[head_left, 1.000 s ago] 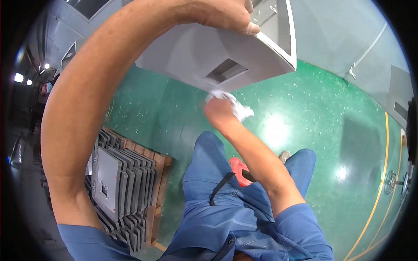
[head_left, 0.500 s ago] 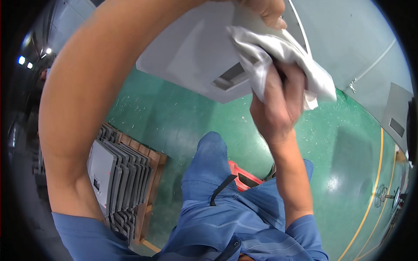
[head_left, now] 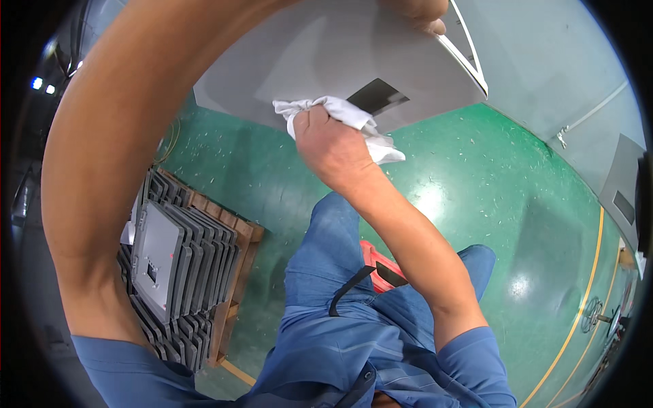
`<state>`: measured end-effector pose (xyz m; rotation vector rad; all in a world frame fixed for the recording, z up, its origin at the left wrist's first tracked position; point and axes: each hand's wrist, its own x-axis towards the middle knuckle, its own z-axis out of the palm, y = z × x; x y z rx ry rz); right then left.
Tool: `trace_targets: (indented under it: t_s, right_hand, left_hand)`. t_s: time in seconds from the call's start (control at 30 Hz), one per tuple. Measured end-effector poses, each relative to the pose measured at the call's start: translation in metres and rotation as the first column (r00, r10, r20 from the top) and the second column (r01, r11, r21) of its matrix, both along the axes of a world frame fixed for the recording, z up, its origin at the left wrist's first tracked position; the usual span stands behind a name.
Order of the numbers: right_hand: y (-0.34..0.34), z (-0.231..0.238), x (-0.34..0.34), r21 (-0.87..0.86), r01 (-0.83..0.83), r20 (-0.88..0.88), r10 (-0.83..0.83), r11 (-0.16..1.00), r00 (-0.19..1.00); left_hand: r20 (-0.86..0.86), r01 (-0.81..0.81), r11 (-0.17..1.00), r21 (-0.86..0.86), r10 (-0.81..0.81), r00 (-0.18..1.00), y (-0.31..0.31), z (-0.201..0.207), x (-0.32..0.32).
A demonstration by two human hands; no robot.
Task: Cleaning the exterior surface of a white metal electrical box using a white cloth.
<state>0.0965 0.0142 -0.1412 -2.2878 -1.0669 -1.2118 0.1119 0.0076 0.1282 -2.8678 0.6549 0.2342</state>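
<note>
A large grey panel [head_left: 306, 58] with a dark rectangular opening [head_left: 376, 96] fills the top middle. My left hand [head_left: 425, 12], partly cut off by the upper border, curls its fingers over the panel's white right edge. Bunched in my right hand [head_left: 333, 146] is a white cloth [head_left: 345, 112], pressed against the panel's lower part, left of the opening. One end of the cloth hangs loose to the right of my wrist. My right fingertips are hidden in its folds.
Stacked grey metal panels [head_left: 197, 258] stand on a wooden pallet [head_left: 248, 238] at the left. A red object [head_left: 382, 266] sits between my legs on the green floor [head_left: 449, 163]. Another grey panel [head_left: 620, 197] leans at the far right, near a fan [head_left: 593, 314].
My right hand has swept the cloth left across the panel, from its right edge to left of the opening. The panel is turned differently, showing more of its face. My left hand keeps its hold.
</note>
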Motion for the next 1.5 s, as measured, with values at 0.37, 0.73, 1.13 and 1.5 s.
trace_targets:
  t_s: [0.37, 0.73, 1.13, 1.5]
  right_hand:
    - [0.046, -0.057, 0.001, -0.162, -0.082, -0.446, 0.001, 0.983, 0.895]
    - [-0.034, -0.105, 0.025, -0.424, 0.133, -0.400, -0.317, 0.896, 0.860]
    - [-0.158, -0.051, -0.061, 0.665, 0.688, -0.664, 0.650, 0.289, 0.369]
    - [-0.049, 0.025, 0.024, 0.162, -0.266, 0.011, 0.268, 0.950, 0.963]
  left_hand:
    - [-0.074, -0.046, 0.993, -0.104, 0.039, 0.997, 0.036, 0.008, 0.011]
    - [-0.078, -0.024, 0.995, -0.100, 0.016, 0.997, 0.045, 0.006, 0.032]
    - [-0.026, -0.043, 0.996, -0.072, 0.041, 0.999, 0.062, 0.003, 0.029]
    - [-0.034, -0.089, 0.993, -0.083, 0.086, 0.996, 0.089, 0.005, 0.027]
